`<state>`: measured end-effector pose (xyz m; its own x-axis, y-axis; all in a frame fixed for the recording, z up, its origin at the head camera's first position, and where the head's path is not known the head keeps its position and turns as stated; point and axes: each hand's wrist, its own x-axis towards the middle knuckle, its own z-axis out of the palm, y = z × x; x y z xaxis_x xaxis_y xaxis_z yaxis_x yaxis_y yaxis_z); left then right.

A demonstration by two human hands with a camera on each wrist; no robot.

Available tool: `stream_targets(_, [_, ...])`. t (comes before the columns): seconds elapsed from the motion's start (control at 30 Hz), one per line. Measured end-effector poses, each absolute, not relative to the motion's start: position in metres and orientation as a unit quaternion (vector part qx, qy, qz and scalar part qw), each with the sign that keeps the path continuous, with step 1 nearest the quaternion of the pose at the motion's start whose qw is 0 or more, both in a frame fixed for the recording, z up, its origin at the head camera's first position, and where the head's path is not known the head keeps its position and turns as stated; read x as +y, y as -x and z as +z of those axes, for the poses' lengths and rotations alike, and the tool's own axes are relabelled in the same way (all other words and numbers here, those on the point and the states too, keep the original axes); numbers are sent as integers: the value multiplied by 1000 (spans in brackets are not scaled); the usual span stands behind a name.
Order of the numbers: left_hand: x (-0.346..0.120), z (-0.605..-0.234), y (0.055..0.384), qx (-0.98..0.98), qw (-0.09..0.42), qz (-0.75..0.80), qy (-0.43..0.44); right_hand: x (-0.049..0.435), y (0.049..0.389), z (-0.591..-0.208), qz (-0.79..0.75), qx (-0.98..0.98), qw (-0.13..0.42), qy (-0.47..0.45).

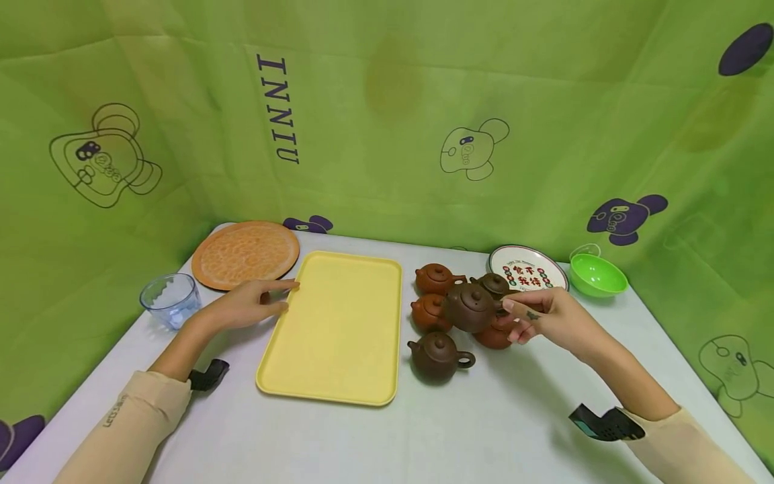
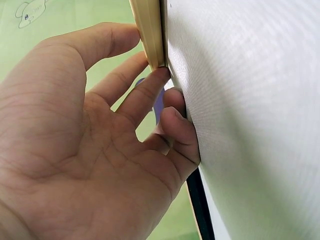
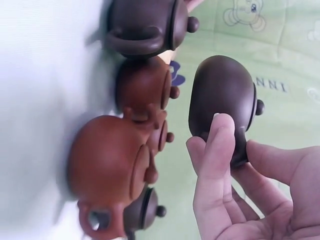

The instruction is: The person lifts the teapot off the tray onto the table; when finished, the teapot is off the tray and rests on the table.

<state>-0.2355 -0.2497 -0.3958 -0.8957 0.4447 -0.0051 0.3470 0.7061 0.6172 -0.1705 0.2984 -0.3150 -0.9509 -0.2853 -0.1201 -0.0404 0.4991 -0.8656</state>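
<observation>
My right hand [image 1: 553, 319] pinches the handle of a dark brown teapot [image 1: 469, 307], held up above the other teapots. In the right wrist view this teapot [image 3: 222, 95] stands apart from the table, lid on. Under and around it sit reddish-brown teapots [image 1: 437, 277] and dark brown ones, among them a dark teapot [image 1: 437, 357] at the front. My left hand [image 1: 249, 306] rests at the left edge of the yellow tray [image 1: 338, 329], thumb and forefinger spread. In the left wrist view its fingertips touch the tray's rim [image 2: 149, 30], and the lower fingers bend against the tabletop.
Behind the left hand lies a round orange patterned mat [image 1: 244, 252], with a clear blue glass bowl [image 1: 172, 299] at the left edge. A white plate with red lettering [image 1: 526, 262] and a bright green bowl [image 1: 597, 275] stand at the back right. Green cloth [image 1: 387, 134] hangs behind the table.
</observation>
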Motion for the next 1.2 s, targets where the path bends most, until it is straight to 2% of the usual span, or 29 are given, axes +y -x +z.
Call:
stream_targets(0.77, [-250,-397,238,919,77,320,-214,366,126,-344,-487,853,165,90])
stream_targets(1.2, [-249,-398,237,921,78,319,-211,368,121,-363,-511,825,206,126])
